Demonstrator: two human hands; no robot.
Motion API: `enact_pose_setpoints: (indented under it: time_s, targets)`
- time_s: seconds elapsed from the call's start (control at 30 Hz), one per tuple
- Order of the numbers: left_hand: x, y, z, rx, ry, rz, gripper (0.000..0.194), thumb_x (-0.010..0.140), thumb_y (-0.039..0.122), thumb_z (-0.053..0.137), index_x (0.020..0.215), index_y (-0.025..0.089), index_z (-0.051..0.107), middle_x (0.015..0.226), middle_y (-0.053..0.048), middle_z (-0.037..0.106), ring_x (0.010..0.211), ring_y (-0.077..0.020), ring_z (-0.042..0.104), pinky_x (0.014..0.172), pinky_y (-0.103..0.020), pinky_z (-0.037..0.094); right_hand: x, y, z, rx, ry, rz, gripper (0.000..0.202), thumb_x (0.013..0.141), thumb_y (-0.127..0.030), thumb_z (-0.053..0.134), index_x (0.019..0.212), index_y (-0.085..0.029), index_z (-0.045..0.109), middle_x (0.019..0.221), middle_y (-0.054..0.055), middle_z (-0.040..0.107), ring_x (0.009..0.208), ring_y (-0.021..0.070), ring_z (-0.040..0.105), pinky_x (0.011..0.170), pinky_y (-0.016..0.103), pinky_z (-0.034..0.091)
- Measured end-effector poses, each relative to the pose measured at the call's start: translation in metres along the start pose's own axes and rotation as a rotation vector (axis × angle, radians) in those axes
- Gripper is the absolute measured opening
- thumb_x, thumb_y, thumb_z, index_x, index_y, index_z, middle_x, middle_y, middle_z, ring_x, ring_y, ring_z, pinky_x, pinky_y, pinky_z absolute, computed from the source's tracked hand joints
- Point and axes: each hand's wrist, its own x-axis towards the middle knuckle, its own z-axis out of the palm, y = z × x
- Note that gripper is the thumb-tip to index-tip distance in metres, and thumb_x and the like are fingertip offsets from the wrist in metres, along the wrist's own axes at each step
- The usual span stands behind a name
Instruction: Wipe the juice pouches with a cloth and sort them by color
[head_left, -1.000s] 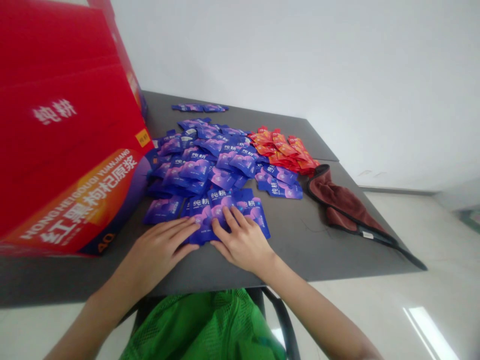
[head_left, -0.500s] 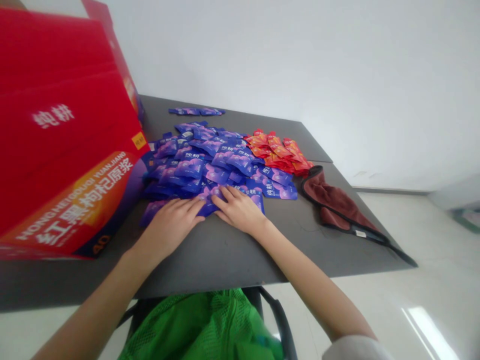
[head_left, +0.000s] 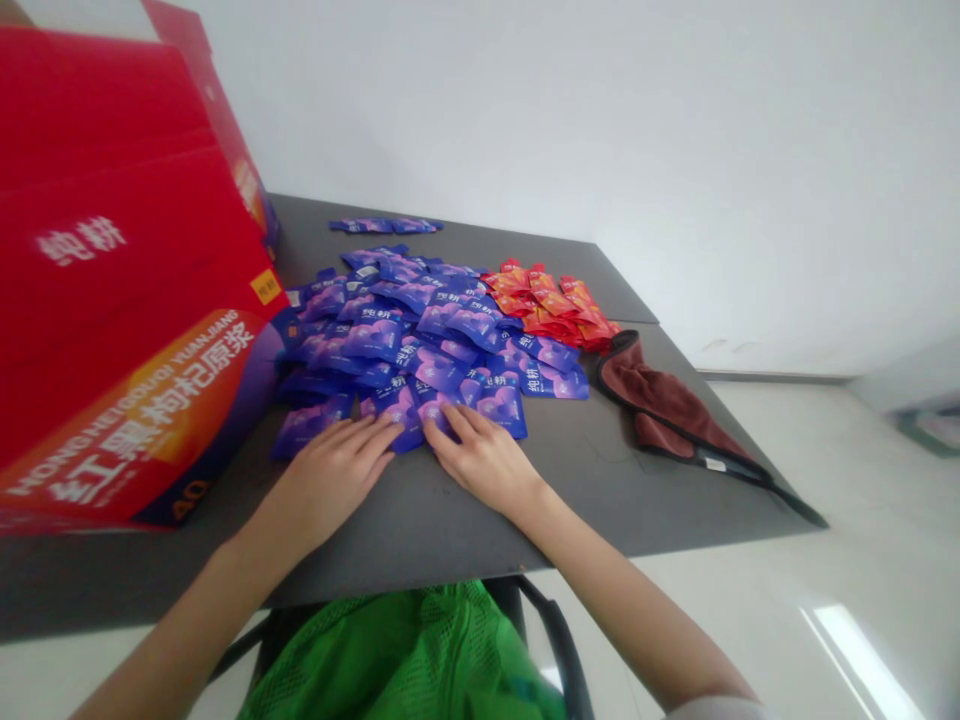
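Many purple pouches (head_left: 420, 300) lie heaped on the grey table (head_left: 450, 520). At the near edge of the heap, my left hand (head_left: 345, 465) rests its fingertips on the lower part of a purple pouch (head_left: 397, 405). Close beside it, my right hand (head_left: 480, 450) touches the pouch (head_left: 435, 400) to the right with its fingers somewhat apart. Both palms face down, and neither hand is wrapped round a pouch. Behind and to the right of the purple heap is a smaller pile of red pouches (head_left: 555, 300).
A large red box (head_left: 112, 300) stands at the left. Two purple pouches (head_left: 386, 226) lie apart near the wall. On the right, a brown cloth with black trim (head_left: 667, 400) reaches toward the table corner. A green mesh item (head_left: 405, 660) is below the front edge.
Both hands have drawn back slightly toward the table's front edge, showing more of the pouches under the fingertips. The view has shifted a little.
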Motion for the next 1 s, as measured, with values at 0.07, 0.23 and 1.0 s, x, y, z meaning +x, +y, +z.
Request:
enact_pose_setpoints:
  time_s: [0.07,0.23,1.0]
  targets:
    - [-0.019,0.005,-0.002,-0.044,-0.018,0.023,0.039,0.094,0.039,0.035,0.119,0.018,0.058,0.119,-0.008,0.064,0.109,-0.0242,0.06,0.101,-0.044,0.039,-0.013,-0.01,-0.006,-0.013,0.011,-0.004,0.033,0.093,-0.022,0.041,0.124,-0.014,0.048,0.124,0.018,0.053,0.106,0.0226,0.053,0.089,0.035,0.048]
    - [-0.039,0.0,-0.023,-0.078,0.033,-0.019,0.054,0.088,0.055,0.039,0.135,0.027,0.041,0.126,-0.004,0.059,0.117,-0.0248,0.055,0.102,-0.046,0.038,-0.019,-0.006,-0.031,0.165,0.03,-0.008,0.05,0.086,-0.056,0.046,0.123,-0.023,0.05,0.129,0.013,0.05,0.11,0.0254,0.049,0.094,0.045,0.042]
    - [0.021,-0.014,-0.027,0.101,0.085,-0.269,0.056,0.092,0.05,0.034,0.135,0.015,0.04,0.13,-0.014,0.055,0.125,-0.03,0.046,0.102,-0.047,0.036,0.07,0.078,-0.02,0.448,0.059,-0.004,0.046,0.081,-0.041,0.064,0.117,-0.013,0.055,0.114,0.011,0.06,0.106,0.0212,0.056,0.093,0.035,0.044]
